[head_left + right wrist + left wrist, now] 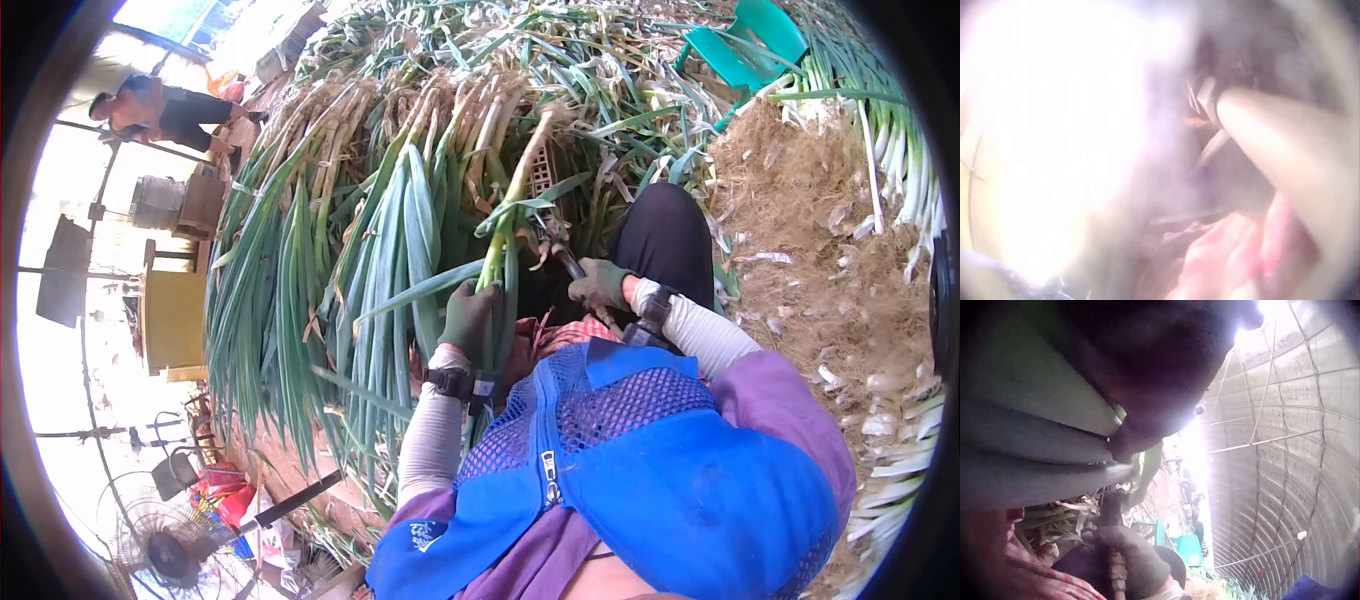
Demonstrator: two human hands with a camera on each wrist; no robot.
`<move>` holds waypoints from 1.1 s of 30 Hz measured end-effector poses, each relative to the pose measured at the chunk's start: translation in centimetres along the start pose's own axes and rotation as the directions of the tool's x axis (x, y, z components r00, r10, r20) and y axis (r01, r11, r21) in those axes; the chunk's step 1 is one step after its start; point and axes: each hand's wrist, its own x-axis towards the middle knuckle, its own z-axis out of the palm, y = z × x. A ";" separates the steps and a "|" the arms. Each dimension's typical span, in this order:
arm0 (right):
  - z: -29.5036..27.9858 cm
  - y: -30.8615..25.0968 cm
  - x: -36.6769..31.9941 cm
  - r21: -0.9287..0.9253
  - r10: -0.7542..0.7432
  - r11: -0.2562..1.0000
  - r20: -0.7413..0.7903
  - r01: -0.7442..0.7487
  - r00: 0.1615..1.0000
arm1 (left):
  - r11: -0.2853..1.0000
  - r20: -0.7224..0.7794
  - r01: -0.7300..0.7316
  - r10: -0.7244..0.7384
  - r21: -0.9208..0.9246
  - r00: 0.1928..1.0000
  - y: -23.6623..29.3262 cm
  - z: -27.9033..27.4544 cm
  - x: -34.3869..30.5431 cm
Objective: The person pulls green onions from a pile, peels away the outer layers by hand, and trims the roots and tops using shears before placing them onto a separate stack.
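My gloved left hand (467,318) grips a long green onion (515,190) low on its stalk, around where the leaves begin. The onion's root end points up and away from me, its leaves towards my body. My gloved right hand (600,284) holds a dark nozzle tool (570,262) whose metal tip sits beside the stalk. In the left wrist view the right glove (1138,562) wraps round the tool, with a ribbed fitting (1118,575) below. Glare and blur wash out the right wrist view, where a red cloth (1229,256) shows.
Unpeeled green onions (300,220) lie heaped to the left, roots away from me. A green plastic chair (745,50) stands at the far right. Roots and scraps (800,230) cover the right side, beside white-stalked onions (910,190). A fan (170,555) and another person (165,108) are at left.
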 end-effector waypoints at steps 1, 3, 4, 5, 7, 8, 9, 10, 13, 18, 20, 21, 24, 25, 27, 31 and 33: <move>-0.3 -0.7 -1.9 0.277 0.153 0.950 0.001 -0.147 0.988 | 1.000 -0.035 -0.006 0.006 0.021 0.999 -0.3 0.5 0.7; -1.2 -2.0 -4.9 0.236 0.086 0.970 -0.095 -0.061 0.992 | 0.998 -0.029 0.039 -0.038 0.049 0.999 -0.6 1.1 1.8; -1.3 -2.1 -5.7 0.211 0.049 0.977 -0.143 -0.018 0.989 | 0.999 -0.021 0.047 -0.047 0.006 0.999 -0.8 1.4 1.7; -1.1 -1.7 -6.1 0.149 -0.027 0.987 -0.176 0.054 0.984 | 0.998 -0.012 0.054 -0.054 -0.034 0.998 -0.9 1.6 1.7; -1.3 -2.8 -7.5 0.059 -0.059 0.996 -0.116 0.066 0.992 | 0.997 0.005 0.049 -0.049 -0.065 0.999 -0.6 2.0 1.3; -1.3 -3.3 -8.0 0.012 -0.075 0.997 -0.084 0.076 0.994 | 0.998 0.010 0.033 -0.032 -0.059 0.999 -0.5 2.0 1.3; -0.8 -3.4 -8.1 -0.036 -0.098 0.995 -0.082 0.095 0.992 | 0.998 0.014 0.016 -0.015 -0.056 1.000 -0.5 2.0 1.4; -0.5 -3.3 -7.8 -0.038 -0.084 0.996 -0.081 0.081 0.993 | 1.000 0.004 -0.007 0.007 -0.019 1.000 -0.7 1.9 1.6; -0.2 -3.5 -7.0 -0.047 -0.027 0.999 -0.086 0.023 0.996 | 0.997 -0.010 -0.060 0.061 0.040 0.998 -1.5 1.9 2.0; -1.0 -4.2 -5.7 -0.030 0.046 0.998 -0.149 -0.051 0.988 | 0.993 -0.019 -0.074 0.076 0.090 0.997 -0.2 2.8 0.8; -1.1 -3.2 -3.2 -0.017 0.063 0.998 -0.203 -0.068 0.977 | 0.989 -0.020 -0.119 0.122 0.091 0.992 -1.0 2.9 1.1; -1.0 -2.4 -1.7 0.000 0.053 0.999 -0.240 -0.054 0.969 | 0.986 -0.022 -0.140 0.143 0.092 0.990 -1.4 2.9 1.3; -1.3 -2.2 2.2 -0.026 0.067 0.996 -0.336 -0.080 0.939 | 0.969 -0.027 -0.133 0.141 0.208 0.990 -2.0 2.4 1.5; -2.0 -2.8 2.7 -0.001 0.095 0.995 -0.318 -0.100 0.943 | 0.977 -0.014 -0.145 0.149 0.156 0.989 -2.5 2.3 1.7; -3.4 -3.3 4.7 0.060 0.179 0.984 -0.275 -0.169 0.945 | 0.985 0.008 -0.165 0.165 0.050 0.986 -3.4 2.0 1.6; -5.3 -4.4 5.4 0.229 0.280 0.944 -0.170 -0.238 0.945 | 0.975 0.009 -0.161 0.162 0.151 0.987 -2.9 1.3 -0.4; -4.3 -4.6 4.6 0.092 0.217 0.976 -0.251 -0.199 0.944 | 0.974 -0.005 -0.155 0.158 0.166 0.987 -3.3 0.9 -0.8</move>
